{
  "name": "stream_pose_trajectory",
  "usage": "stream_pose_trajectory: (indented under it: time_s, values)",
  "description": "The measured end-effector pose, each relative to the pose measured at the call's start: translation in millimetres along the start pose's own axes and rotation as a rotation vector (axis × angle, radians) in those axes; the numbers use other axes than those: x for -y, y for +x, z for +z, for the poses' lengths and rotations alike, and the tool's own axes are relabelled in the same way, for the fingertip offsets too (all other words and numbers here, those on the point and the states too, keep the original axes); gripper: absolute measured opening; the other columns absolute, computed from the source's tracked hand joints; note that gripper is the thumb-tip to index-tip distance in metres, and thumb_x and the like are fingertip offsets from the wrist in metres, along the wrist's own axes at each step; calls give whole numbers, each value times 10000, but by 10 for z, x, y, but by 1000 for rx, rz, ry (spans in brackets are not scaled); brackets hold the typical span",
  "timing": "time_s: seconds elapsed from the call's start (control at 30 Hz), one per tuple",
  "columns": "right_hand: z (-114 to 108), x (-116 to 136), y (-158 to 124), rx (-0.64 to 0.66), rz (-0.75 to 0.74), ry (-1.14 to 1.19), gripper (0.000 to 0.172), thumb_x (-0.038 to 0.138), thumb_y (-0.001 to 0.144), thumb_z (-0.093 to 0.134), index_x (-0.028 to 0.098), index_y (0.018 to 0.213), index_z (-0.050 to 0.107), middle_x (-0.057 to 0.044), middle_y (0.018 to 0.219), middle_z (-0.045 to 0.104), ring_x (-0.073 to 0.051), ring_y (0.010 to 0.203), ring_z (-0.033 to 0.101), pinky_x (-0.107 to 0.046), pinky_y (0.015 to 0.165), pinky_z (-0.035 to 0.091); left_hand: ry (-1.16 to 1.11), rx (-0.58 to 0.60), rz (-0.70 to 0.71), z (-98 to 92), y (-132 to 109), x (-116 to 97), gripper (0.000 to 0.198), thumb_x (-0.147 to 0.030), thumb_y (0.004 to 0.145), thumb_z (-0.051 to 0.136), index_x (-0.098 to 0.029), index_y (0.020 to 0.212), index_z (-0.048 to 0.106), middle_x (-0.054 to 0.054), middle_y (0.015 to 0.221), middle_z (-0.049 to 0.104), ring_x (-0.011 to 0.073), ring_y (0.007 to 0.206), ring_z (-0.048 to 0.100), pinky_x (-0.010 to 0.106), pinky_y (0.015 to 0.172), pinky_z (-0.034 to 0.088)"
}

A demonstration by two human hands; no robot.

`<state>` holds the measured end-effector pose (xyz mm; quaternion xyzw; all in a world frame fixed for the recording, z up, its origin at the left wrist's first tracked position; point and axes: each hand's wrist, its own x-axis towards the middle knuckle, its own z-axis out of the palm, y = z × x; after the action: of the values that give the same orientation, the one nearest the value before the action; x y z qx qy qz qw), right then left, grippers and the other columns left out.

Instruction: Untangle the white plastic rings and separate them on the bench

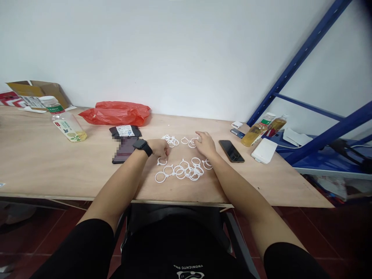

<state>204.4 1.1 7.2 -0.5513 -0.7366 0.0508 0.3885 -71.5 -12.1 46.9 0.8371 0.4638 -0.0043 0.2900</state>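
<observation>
Several white plastic rings point(186, 170) lie in a loose cluster on the wooden table point(58, 162), with a second small group point(171, 140) farther back. My left hand point(159, 149), with a black watch on the wrist, is curled with its fingertips pinching one white ring point(162, 161) against the table. My right hand point(205, 142) rests beyond the cluster, fingers bent down onto a ring point(192, 142) in the far group.
A black phone point(231, 150), a white power bank point(264, 150) and two bottles point(258, 131) lie to the right. A dark packet point(124, 145), red plastic bag point(116, 113), another bottle point(65, 123) and a cardboard box point(37, 91) sit left. Blue shelving point(319, 128) stands right.
</observation>
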Motion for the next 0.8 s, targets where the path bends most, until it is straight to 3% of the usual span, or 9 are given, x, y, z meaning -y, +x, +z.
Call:
stream_pose_trajectory:
  time_s: [0.1, 0.23, 0.37, 0.5, 0.57, 0.63, 0.73, 0.8]
  values:
    - [-40, 93, -23, -31, -65, 11, 410, 246, 807, 583, 185, 1206, 658, -130, 1188, 630, -265, 1012, 608, -409, 941, 472, 43, -44, 24, 44, 74, -83, 157, -270, 543, 779, -212, 681, 730, -7, 600, 679, 132, 543, 558, 220, 531, 362]
    - [-72, 355, -134, 84, -223, 158, 313, 261, 837, 583, 201, 1129, 681, -87, 1071, 667, -196, 809, 602, -346, 819, 499, 0, -142, 149, 83, 138, -155, 79, -227, 653, 651, -186, 659, 718, 5, 620, 670, 124, 572, 539, 220, 576, 374]
    - [-78, 585, -255, 221, -391, 244, 328, 227, 817, 605, 237, 1138, 673, -63, 1067, 671, -164, 734, 569, -328, 784, 493, -282, -251, 189, 124, 149, -200, 183, -270, 752, 563, -154, 719, 701, -17, 552, 570, 94, 501, 445, 219, 529, 353]
    - [-53, 644, -289, 224, -482, 292, 295, 251, 851, 585, 251, 1130, 682, -73, 1073, 673, -189, 864, 613, -333, 830, 499, -554, -184, 118, 194, 175, -281, 161, -278, 760, 571, -153, 689, 644, -34, 498, 462, 82, 446, 390, 209, 443, 299]
    - [-38, 612, -271, 177, -473, 290, 268, 256, 893, 535, 246, 1107, 697, -80, 1033, 689, -198, 923, 629, -336, 855, 498, -631, -208, 87, 209, 185, -338, 182, -290, 785, 570, -155, 674, 620, -19, 525, 489, 81, 456, 412, 201, 434, 305]
    - [-26, 563, -244, 132, -422, 270, 263, 251, 908, 511, 239, 1074, 714, -80, 977, 706, -201, 921, 642, -337, 855, 500, -715, -308, 78, 207, 186, -398, 247, -339, 846, 544, -146, 716, 628, 19, 624, 579, 77, 484, 451, 192, 431, 320]
    - [-6, 504, -217, 67, -248, 267, 237, 242, 873, 550, 229, 1023, 733, -66, 925, 730, -196, 849, 661, -325, 808, 519, -818, -423, 113, 206, 186, -471, 315, -424, 888, 548, -131, 867, 661, 63, 797, 668, 68, 512, 492, 183, 428, 338]
    - [13, 490, -216, 35, -107, 334, 241, 247, 839, 581, 217, 1022, 734, -59, 920, 745, -186, 792, 674, -309, 756, 537, -831, -447, 150, 226, 199, -498, 311, -420, 836, 649, -121, 920, 662, 56, 789, 672, 65, 515, 500, 178, 441, 365]
